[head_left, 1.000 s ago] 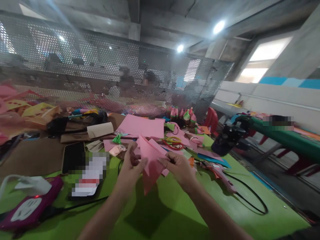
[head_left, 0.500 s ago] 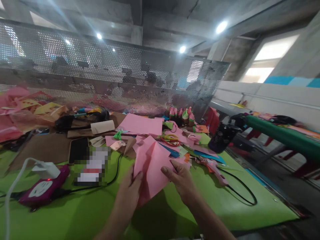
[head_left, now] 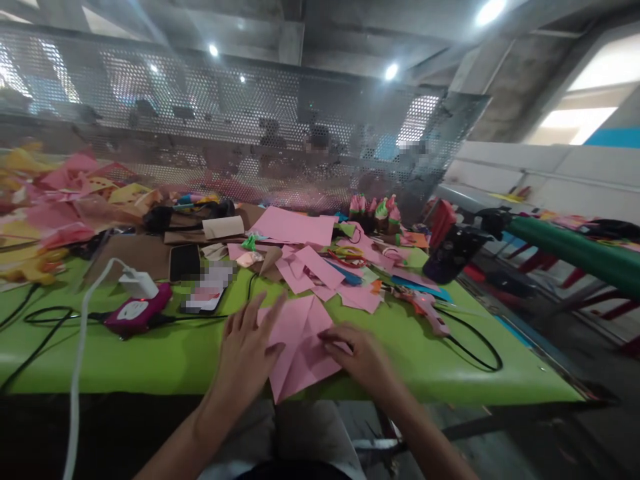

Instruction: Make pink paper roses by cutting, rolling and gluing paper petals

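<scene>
A creased sheet of pink paper (head_left: 303, 353) lies on the green tabletop at the near edge, its front corner pointing toward me. My left hand (head_left: 249, 343) rests flat over the sheet's left side with the fingers spread. From the right, my right hand (head_left: 361, 355) pinches a folded part of the same sheet between thumb and fingers. Fold lines run down from the top corner of the paper. Just beyond it lie loose pieces of pink paper (head_left: 320, 267).
A pink glue gun (head_left: 425, 312) with a looping cord is on the right. At left are a purple power strip (head_left: 136, 313), a white charger cable and two phones, one a dark phone (head_left: 185, 264). A perforated metal screen (head_left: 240, 133) stands behind the paper piles.
The pink paper has come down from above the table onto its near edge. My left hand has gone from gripping its side to lying spread on it; the view tilts lower.
</scene>
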{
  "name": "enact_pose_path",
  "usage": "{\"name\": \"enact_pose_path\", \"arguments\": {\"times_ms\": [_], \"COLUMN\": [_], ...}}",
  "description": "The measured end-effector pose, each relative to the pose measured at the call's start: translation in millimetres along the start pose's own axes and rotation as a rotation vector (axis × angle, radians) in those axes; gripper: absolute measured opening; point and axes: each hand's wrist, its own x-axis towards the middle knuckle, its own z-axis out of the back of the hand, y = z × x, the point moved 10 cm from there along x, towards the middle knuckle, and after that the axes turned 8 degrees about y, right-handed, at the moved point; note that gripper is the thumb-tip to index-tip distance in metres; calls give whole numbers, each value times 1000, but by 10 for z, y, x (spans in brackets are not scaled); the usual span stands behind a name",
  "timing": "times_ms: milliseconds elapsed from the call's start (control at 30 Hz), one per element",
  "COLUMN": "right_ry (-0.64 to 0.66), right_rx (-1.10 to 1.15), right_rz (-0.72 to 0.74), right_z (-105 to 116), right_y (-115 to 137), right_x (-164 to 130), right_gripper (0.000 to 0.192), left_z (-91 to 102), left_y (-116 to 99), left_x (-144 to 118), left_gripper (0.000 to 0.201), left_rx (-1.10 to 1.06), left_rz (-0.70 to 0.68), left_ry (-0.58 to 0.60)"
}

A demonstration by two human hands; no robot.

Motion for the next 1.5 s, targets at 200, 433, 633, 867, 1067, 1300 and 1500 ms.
{"name": "enact_pose_path", "arguments": {"times_ms": [200, 433, 633, 867, 1067, 1300, 1500], "right_ry": [164, 257, 99, 131, -10, -81, -41], "right_rx": [-139, -152, -288, -3, -95, -328, -414], "right_rz": [72, 128, 121, 92, -109, 7, 194], "right_z": [9, -53, 13, -6, 71, 81, 3], "right_y": [157, 194, 182, 80, -160, 26, 183], "right_x": [-160, -310, -227, -80, 101, 175, 138], "right_gripper": [43, 51, 39, 16, 27, 33, 31], "left_z": [-176, -218, -290, -226, -221, -225, -302], "left_y": [-183, -95, 37, 138, 429, 365, 452], "left_x": [-109, -328, -486, -316, -30, 61, -17], "left_gripper": [39, 43, 86, 32, 17, 46, 34], "left_rx": [25, -41, -84, -243, -432, -127, -160], "left_rz": [-268, -309, -338, -197, 198, 168, 129], "left_ry": [246, 423, 557, 381, 190, 116, 180]}}
